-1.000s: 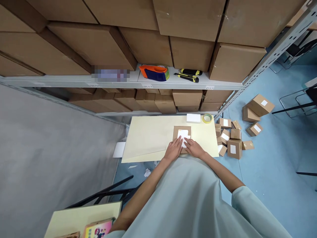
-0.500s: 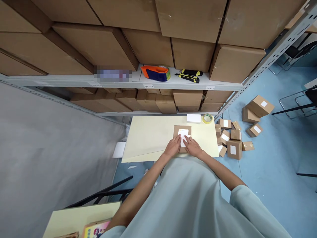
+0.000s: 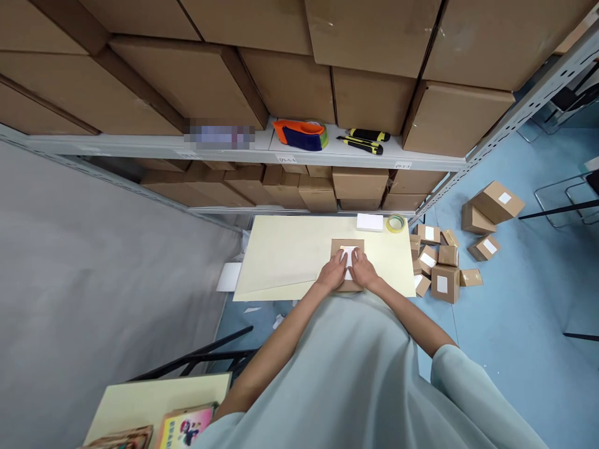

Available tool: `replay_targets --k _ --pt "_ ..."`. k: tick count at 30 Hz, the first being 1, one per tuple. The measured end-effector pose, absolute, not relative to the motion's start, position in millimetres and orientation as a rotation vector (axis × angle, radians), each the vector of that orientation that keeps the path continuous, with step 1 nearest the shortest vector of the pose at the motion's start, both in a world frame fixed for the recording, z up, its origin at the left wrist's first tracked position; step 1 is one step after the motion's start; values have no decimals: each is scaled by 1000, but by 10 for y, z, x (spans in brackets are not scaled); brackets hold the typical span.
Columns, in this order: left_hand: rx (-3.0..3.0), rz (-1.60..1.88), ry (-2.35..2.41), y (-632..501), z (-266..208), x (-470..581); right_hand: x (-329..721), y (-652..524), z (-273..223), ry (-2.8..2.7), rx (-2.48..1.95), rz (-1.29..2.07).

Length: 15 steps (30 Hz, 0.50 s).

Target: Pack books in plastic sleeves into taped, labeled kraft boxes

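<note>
A small cardboard box (image 3: 348, 286) lies near the front edge of the cream table, with a white label (image 3: 349, 257) on its top face. My left hand (image 3: 333, 270) rests on the label's left side, fingers stretched forward over the label edge. On the opposite side my right hand (image 3: 362, 268) lies likewise, its fingertips on the label's upper right. Both hands press down from above and grip nothing visible. Parts of the label and the box sides are hidden under them.
At the table's (image 3: 281, 255) back right sit a stack of white labels (image 3: 369, 222) and a tape roll (image 3: 395, 223). The shelf ahead carries a tape dispenser (image 3: 300, 135), utility knives (image 3: 362, 142) and large boxes. Labelled parcels (image 3: 444, 284) lie on the floor at right.
Both hands have slid forward along the label toward its far end, and the fingers now lie along its two sides. The view has shifted slightly.
</note>
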<state>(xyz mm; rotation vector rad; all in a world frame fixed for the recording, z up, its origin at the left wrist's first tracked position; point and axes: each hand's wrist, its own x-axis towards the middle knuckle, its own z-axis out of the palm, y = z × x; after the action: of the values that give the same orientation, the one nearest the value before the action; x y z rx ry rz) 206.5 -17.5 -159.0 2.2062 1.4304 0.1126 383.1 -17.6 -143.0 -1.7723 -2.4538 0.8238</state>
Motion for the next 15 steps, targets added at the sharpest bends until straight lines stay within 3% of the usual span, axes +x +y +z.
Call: replay_targets --k 5,15 --pt "2177 -21 1467 -20 -1507 2149 3733 -65 -1296 -2493 -1902 811" --pt "2115 350 1250 -838 -1648 1718 4296 -749 -1385 -2659 -1360 821"
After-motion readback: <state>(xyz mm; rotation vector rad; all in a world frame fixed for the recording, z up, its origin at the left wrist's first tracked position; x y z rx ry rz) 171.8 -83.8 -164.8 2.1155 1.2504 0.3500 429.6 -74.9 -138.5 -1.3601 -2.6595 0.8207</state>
